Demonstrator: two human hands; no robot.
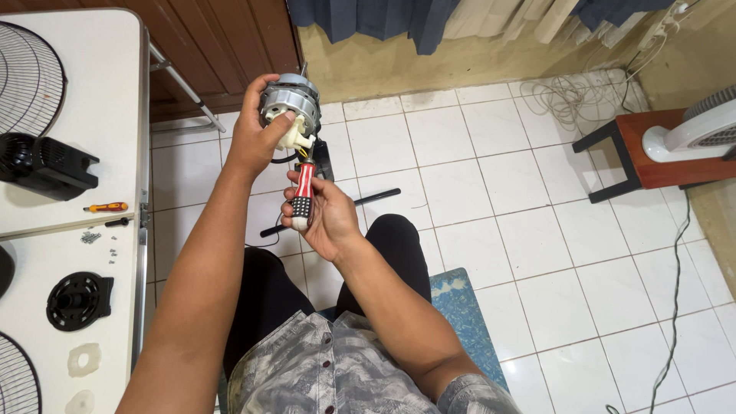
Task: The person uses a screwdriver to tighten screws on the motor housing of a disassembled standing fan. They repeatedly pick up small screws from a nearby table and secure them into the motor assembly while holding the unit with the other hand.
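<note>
Motor (290, 106) is being gripped up at chest height in the left hand (257, 134), white gearbox end turned toward the right hand (320, 217), which is clenching a red-handled screwdriver (303, 198) tip-up into its underside, probably so the fasteners face the tool.

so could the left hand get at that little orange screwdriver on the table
Probably not right now: the left hand grips the fan motor. The orange screwdriver lies uncovered on the table, on that side.
</note>
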